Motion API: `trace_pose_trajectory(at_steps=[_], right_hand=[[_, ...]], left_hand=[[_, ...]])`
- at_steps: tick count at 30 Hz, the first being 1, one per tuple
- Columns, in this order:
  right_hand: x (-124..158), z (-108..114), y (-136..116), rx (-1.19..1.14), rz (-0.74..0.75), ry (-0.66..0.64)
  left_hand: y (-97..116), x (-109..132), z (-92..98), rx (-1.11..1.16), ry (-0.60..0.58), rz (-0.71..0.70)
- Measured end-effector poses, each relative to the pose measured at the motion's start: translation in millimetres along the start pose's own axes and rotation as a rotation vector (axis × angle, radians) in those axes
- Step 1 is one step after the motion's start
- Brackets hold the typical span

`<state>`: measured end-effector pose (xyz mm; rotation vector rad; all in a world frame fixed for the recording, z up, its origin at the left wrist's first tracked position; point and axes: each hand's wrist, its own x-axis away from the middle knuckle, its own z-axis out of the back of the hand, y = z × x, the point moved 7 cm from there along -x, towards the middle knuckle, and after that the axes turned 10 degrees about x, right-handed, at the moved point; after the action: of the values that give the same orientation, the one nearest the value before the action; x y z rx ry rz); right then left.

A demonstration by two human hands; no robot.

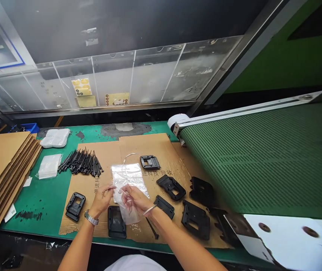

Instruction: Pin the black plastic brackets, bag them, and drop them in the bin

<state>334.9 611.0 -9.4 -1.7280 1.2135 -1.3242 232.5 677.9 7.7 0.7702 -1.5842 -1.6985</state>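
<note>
Left hand (101, 201): we see thumb and fingertips pinched on the upper edge of a small, clear plastic bag (133, 216). Right hand (136, 196): fingers bunched on the same bag, partly seen through its film. The bag hangs between the hands, above a brown cardboard sheet (104, 149).

Just beyond it we note flat, shiny clear plastic film (131, 172) on the cardboard. Below the left hand, a black rectangular plastic plate (117, 227), partly covered by the bag; near the right wrist, a thin black rod (153, 229).

Farther left, a heap of slim black rods (83, 162), then a stack of brown cardboard (3, 162) on the green tabletop (50, 195). To our right, a green textured conveyor belt (262, 158).
</note>
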Motion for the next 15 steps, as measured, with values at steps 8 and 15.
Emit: trace_pose_trajectory(at_steps=[8,15], right_hand=[[35.9,11.5,13.8,0.134,0.037,-0.058],[70.9,8.6,-5.8,0.239,0.173,0.045]], left_hand=[[9.4,17.1,4.3,-0.037,-0.085,0.061],[48.8,43.0,1.7,-0.290,0.262,-0.158]])
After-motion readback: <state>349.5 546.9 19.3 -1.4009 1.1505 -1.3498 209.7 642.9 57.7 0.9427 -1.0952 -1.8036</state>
